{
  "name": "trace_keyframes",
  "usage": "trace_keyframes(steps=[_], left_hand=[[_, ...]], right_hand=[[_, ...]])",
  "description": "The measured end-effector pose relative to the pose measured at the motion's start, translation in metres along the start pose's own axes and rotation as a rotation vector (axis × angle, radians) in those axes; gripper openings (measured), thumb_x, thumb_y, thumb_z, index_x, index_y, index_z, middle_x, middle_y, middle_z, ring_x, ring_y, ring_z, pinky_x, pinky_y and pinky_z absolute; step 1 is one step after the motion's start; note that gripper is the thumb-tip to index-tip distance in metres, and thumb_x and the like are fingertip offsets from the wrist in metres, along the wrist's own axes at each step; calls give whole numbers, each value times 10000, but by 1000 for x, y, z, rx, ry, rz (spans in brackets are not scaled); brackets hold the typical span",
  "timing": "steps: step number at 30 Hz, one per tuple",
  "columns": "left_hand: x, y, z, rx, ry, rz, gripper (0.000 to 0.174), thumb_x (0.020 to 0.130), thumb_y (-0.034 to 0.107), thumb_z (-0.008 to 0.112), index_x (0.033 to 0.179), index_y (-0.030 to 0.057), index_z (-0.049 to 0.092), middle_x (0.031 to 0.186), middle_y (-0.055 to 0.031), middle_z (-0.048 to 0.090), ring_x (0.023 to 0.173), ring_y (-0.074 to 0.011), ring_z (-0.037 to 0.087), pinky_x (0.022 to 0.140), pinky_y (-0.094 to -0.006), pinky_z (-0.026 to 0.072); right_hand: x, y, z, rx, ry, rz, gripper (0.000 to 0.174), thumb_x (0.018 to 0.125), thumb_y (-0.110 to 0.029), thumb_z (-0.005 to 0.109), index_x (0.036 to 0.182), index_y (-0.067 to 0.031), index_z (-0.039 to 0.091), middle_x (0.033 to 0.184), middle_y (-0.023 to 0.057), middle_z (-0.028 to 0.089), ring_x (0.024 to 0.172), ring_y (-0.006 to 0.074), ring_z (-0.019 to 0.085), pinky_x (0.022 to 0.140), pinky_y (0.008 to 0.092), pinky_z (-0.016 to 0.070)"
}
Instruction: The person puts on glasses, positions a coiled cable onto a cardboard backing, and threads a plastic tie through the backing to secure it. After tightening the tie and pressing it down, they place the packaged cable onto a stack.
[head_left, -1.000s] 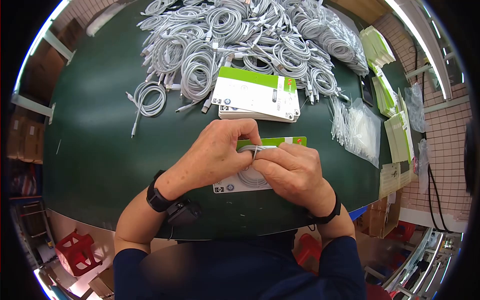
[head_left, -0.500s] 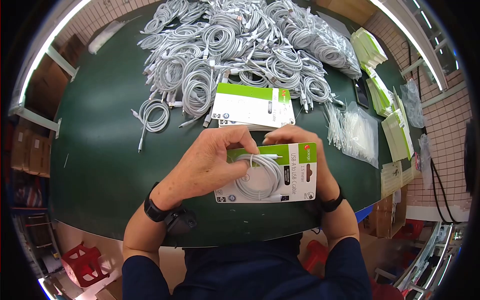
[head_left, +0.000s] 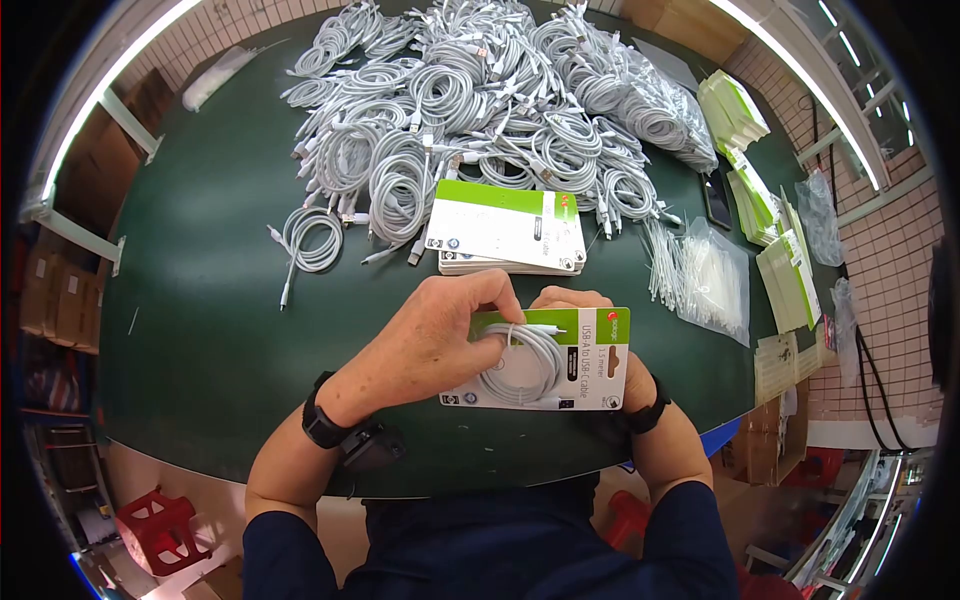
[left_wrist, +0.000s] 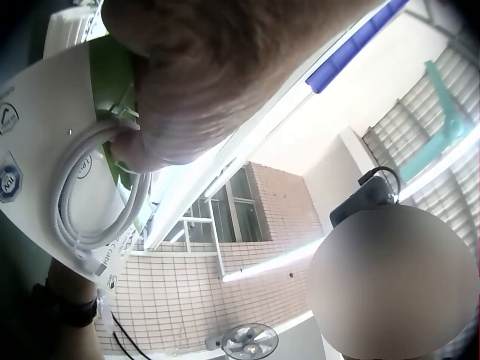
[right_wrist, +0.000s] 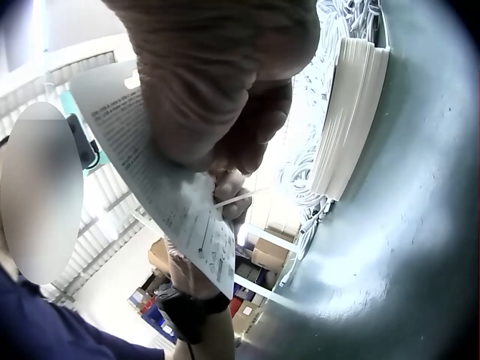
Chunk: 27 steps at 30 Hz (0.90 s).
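A coiled white USB cable [head_left: 541,378] lies against the front of a green-and-white packaging card [head_left: 598,345] held over the table. My left hand [head_left: 430,335] pinches the coil and the card's upper left, thumb inside the coil and index finger at the top edge. Beside that thumb a thin white cable tie [head_left: 509,336] loops over the coil. In the right wrist view, the tie's tail [right_wrist: 238,199] sticks out behind the card near the left fingertips. My right hand [right_wrist: 217,82] is behind the card, fingers curled close to its back; I cannot tell what they hold.
A stack of cards [head_left: 505,222] sits just beyond my hands, before a large heap of coiled cables [head_left: 440,95]. One coil [head_left: 318,240] lies apart at left. To the right are a bag of cable ties [head_left: 715,280], a phone [head_left: 716,198] and more card stacks [head_left: 785,280].
The card has come up off the table and turned its printed front toward the head camera. My right hand has moved from the front of the coil to behind the card; the left keeps its pinch.
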<state>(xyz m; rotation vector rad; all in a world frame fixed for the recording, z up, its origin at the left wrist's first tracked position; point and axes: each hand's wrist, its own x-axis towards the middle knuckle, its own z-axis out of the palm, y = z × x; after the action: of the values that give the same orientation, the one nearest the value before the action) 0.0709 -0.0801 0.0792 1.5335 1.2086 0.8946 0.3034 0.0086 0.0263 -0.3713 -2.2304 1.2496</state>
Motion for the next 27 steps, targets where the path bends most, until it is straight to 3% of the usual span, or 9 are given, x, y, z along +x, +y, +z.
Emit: trace_keyframes(steps=[7, 10, 13, 16, 19, 22, 27], left_hand=[[0, 2, 2, 56, -33, 45, 222, 799, -89, 630, 1008, -21, 659, 1023, -89, 731, 934, -145, 700, 873, -304, 571], [2, 3, 4, 186, -77, 74, 304, 769, -81, 649, 1061, -7, 685, 1035, -121, 741, 922, -202, 728, 855, -324, 574], [3, -3, 10, 282, -74, 246, 419, 746, -76, 661, 1150, 26, 701, 1037, -125, 726, 896, -289, 722, 805, -369, 572], [1, 1, 12, 484, -136, 251, 487, 749, -75, 673, 1215, 66, 703, 1042, -105, 703, 901, -337, 694, 779, -414, 561], [0, -12, 19, 588, -75, 428, 491, 766, -71, 682, 1232, 83, 699, 1042, -87, 680, 912, -338, 676, 773, -435, 547], [-3, -17, 29, 676, -59, 422, 452, 789, -36, 721, 1223, 88, 705, 1052, -79, 679, 937, -327, 680, 791, -429, 549], [-7, -8, 28, 521, -90, 376, 378, 804, 39, 782, 1174, 68, 712, 1016, -87, 662, 890, -323, 673, 749, -429, 550]], right_hand=[[6, 10, -2, -196, 78, -127, 186, 749, -65, 808, 887, -58, 683, 795, 50, 636, 650, 207, 647, 574, 315, 514], [8, 12, -5, -334, 115, -155, 167, 735, -64, 799, 833, -68, 664, 743, 43, 602, 627, 220, 628, 555, 326, 499], [10, 11, -7, -387, 123, -194, 181, 696, -30, 783, 782, -70, 629, 717, 41, 579, 618, 217, 618, 544, 341, 488], [11, 10, -7, -409, 105, -178, 175, 691, 18, 756, 771, -64, 624, 715, 46, 586, 622, 225, 620, 557, 343, 495], [7, 17, -8, -354, 78, -92, 151, 712, 32, 737, 785, -47, 631, 724, 60, 604, 634, 233, 627, 573, 339, 503], [7, 23, -10, -245, 18, -49, 119, 742, 47, 712, 807, -25, 643, 746, 75, 629, 652, 238, 640, 592, 333, 511], [8, 16, -9, -255, 7, -50, 113, 733, 28, 698, 789, -34, 623, 730, 76, 610, 639, 261, 629, 591, 349, 509]])
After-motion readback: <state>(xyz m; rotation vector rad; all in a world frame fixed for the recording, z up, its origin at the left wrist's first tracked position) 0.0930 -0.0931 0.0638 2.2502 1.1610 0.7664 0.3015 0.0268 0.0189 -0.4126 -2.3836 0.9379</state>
